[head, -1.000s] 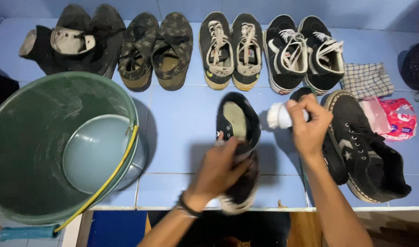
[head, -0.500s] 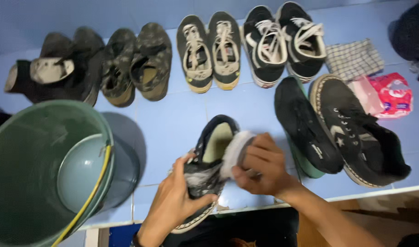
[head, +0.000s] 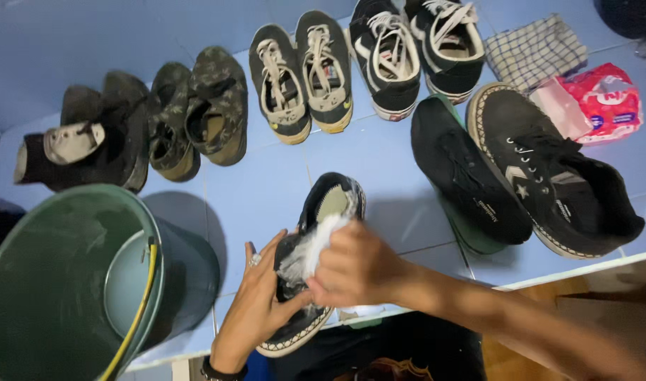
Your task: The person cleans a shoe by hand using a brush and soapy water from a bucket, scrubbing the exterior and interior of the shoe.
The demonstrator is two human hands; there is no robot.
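Note:
A black low sneaker (head: 328, 204) with a white-trimmed sole lies on the blue tiled surface near its front edge. My left hand (head: 256, 303) grips its side and sole. My right hand (head: 354, 267) presses a white wad of tissue or cloth (head: 310, 247) against the sneaker's upper. The shoe's heel end is hidden under my hands.
A green bucket (head: 69, 282) with water stands at the left. Pairs of shoes line the back: dark boots (head: 90, 144), camouflage shoes (head: 196, 116), laced sneakers (head: 302, 70), black-and-white sneakers (head: 414, 46). Two black sneakers (head: 527, 169), a checked cloth (head: 534, 49) and a pink packet (head: 601, 99) lie at the right.
My right hand brought the white wad from above the shoe down onto it. My left hand shifted to grip the shoe's side. The view drifted left.

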